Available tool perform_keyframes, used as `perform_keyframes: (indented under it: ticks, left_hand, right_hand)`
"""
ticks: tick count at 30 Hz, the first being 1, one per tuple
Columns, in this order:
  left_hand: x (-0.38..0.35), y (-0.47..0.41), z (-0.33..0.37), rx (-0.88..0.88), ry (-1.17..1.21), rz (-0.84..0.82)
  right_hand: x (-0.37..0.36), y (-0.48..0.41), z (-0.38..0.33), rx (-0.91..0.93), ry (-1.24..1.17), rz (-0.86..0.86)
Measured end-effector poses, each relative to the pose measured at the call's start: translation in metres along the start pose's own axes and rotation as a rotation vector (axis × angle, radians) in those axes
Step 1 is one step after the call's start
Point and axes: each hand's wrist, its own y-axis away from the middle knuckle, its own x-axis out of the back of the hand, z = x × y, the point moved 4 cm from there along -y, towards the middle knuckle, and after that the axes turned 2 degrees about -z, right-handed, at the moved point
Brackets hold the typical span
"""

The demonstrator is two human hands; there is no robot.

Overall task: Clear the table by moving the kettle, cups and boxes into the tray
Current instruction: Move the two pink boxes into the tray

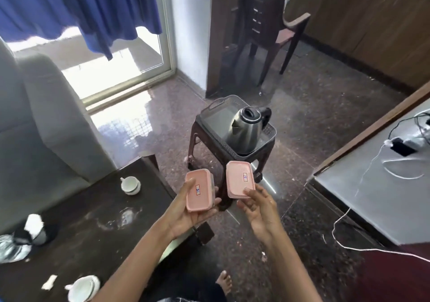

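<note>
My left hand holds a pink lidded box from below, above the table's right edge. My right hand grips a second pink box by its near edge, over the floor in front of the stool. A steel kettle with a black handle stands in the grey tray on a dark stool; the tray's left half is bare. One white cup sits on the dark table. Another white cup lies near the table's front edge.
A grey sofa stands left of the table. Crumpled cloth and foil lie at the table's left edge. A grey counter with white cables and a charger is on the right. My bare foot rests on the stone floor.
</note>
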Motion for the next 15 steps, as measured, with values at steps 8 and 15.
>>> perform_keyframes:
  ticks: [8,15]
  left_hand:
    - [-0.044,-0.062,0.027,-0.034,-0.002,0.010]
    - [-0.064,-0.144,0.073,-0.080,0.008,0.086]
  right_hand:
    - [0.011,-0.064,-0.043,-0.176,-0.039,-0.017]
    - [0.012,-0.143,-0.111,-0.213,-0.019,-0.091]
